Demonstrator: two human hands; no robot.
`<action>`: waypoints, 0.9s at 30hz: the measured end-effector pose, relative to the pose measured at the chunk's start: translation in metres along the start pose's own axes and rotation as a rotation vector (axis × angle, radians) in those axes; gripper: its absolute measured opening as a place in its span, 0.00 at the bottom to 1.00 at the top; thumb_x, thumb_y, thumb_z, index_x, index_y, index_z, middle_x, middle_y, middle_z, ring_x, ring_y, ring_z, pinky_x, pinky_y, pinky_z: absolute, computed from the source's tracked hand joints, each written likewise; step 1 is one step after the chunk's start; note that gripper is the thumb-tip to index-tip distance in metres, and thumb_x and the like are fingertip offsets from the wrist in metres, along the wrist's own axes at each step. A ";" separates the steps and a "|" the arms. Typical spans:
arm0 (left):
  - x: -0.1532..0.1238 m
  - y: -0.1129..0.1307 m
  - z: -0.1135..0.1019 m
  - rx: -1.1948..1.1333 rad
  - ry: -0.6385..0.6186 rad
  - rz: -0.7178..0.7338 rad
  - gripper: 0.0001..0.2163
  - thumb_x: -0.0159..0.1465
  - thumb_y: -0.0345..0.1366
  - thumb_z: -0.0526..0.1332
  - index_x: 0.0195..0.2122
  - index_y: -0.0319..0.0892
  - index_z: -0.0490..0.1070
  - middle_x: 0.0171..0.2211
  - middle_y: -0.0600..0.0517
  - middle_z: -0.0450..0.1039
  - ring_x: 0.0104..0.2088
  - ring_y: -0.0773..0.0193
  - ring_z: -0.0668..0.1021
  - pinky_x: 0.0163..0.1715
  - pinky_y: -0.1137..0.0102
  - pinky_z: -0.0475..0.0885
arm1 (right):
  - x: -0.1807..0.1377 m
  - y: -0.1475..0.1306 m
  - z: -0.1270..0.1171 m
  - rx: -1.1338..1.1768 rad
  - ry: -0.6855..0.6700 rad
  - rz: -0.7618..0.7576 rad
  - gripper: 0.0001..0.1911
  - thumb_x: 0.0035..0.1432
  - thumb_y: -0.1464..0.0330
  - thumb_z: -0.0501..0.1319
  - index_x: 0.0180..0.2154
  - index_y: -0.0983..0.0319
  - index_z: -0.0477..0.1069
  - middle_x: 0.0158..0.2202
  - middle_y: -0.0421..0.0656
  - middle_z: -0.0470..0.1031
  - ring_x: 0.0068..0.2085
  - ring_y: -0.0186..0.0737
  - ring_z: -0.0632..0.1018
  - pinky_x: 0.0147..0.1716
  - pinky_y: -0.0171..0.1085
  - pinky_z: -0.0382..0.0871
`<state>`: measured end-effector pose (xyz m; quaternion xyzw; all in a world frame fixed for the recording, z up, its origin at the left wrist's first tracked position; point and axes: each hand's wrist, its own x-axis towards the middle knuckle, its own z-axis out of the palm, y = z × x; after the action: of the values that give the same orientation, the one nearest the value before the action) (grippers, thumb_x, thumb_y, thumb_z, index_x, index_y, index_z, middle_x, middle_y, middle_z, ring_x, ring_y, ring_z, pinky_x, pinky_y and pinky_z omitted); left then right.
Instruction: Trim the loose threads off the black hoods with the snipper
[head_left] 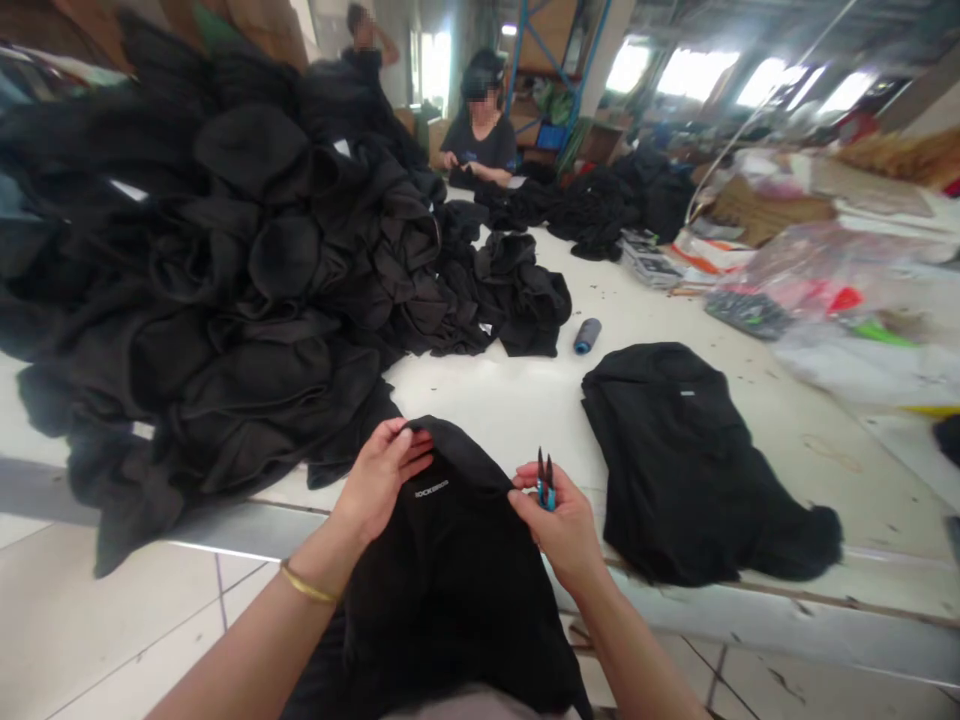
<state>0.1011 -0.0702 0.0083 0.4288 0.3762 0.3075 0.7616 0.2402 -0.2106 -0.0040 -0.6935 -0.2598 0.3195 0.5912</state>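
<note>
A black garment (457, 560) with small pale lettering hangs over the table's front edge toward my body. My left hand (382, 475) pinches its upper edge at the left, fingers curled behind the cloth. At the right end of that edge, my right hand (559, 520) grips the fabric between thumb and finger. The same right hand also keeps a pair of thread snips (547, 485) with blue handles in its palm, blades pointing up and apart. To the right lies a stack of folded black garments (675, 460) with a small light label.
A high heap of black garments (247, 260) covers the table's left side. A grey thread spool (587, 336) lies on the white tabletop (465, 390). Plastic bags (817, 270) crowd the right. Across the table sits a co-worker (484, 130); another person (367, 60) is behind.
</note>
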 end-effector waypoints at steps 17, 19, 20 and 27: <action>-0.036 0.054 -0.075 1.290 -0.225 0.506 0.24 0.47 0.50 0.65 0.43 0.45 0.70 0.62 0.44 0.48 0.61 0.44 0.48 0.57 0.52 0.47 | 0.010 -0.048 0.069 -0.246 -0.283 -0.283 0.07 0.45 0.72 0.55 0.31 0.61 0.66 0.28 0.39 0.70 0.26 0.32 0.71 0.26 0.30 0.65; -0.028 0.057 -0.071 1.193 -0.372 0.478 0.13 0.49 0.45 0.65 0.31 0.42 0.72 0.59 0.44 0.56 0.61 0.46 0.52 0.57 0.54 0.49 | 0.008 -0.049 0.072 -0.244 -0.276 -0.300 0.07 0.45 0.71 0.55 0.32 0.61 0.66 0.28 0.39 0.70 0.27 0.32 0.71 0.27 0.31 0.66; -0.026 0.058 -0.071 1.114 -0.414 0.458 0.10 0.50 0.42 0.65 0.27 0.41 0.70 0.56 0.44 0.61 0.59 0.48 0.57 0.56 0.56 0.52 | 0.008 -0.049 0.072 -0.243 -0.262 -0.302 0.07 0.45 0.71 0.55 0.32 0.61 0.66 0.28 0.39 0.70 0.26 0.32 0.70 0.26 0.31 0.65; -0.032 0.050 -0.076 0.207 -0.433 0.023 0.14 0.48 0.29 0.65 0.21 0.40 0.56 0.41 0.46 0.74 0.39 0.59 0.76 0.36 0.70 0.66 | 0.007 -0.040 0.062 -0.105 -0.401 -0.197 0.17 0.46 0.67 0.62 0.41 0.60 0.64 0.36 0.41 0.72 0.20 0.26 0.64 0.19 0.29 0.61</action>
<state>0.0133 -0.0417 0.0355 0.5648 0.2286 0.1769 0.7730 0.1996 -0.1583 0.0280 -0.6174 -0.4547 0.3777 0.5191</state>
